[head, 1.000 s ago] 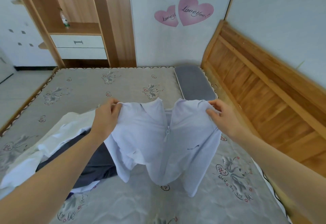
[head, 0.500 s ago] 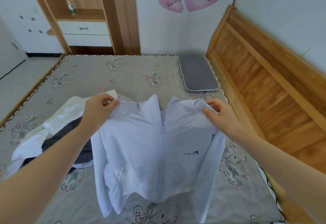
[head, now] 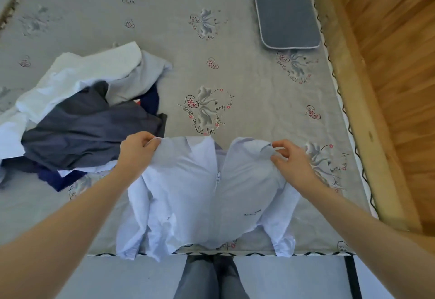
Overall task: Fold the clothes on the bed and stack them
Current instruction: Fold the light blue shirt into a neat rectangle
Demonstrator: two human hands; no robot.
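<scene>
A pale lilac zip-front jacket (head: 188,195) is spread front-up near the bed's (head: 235,58) front edge, collar away from me, its hem and sleeves reaching the edge. My left hand (head: 137,151) pinches its left shoulder. My right hand (head: 290,160) pinches the right shoulder by the collar. To the left lies a loose pile of clothes (head: 80,115): white and light grey pieces on top, a dark grey one across the middle, navy underneath.
A grey flat pillow (head: 287,9) lies at the bed's far right. A wooden bed frame and floor (head: 388,87) run along the right side. My legs (head: 211,277) stand at the front edge of the bed. Bare patterned sheet lies beyond the jacket.
The jacket has come down from hanging in the air onto the bed near its front edge. Both hands kept their hold on the shoulders. My view has tilted downward.
</scene>
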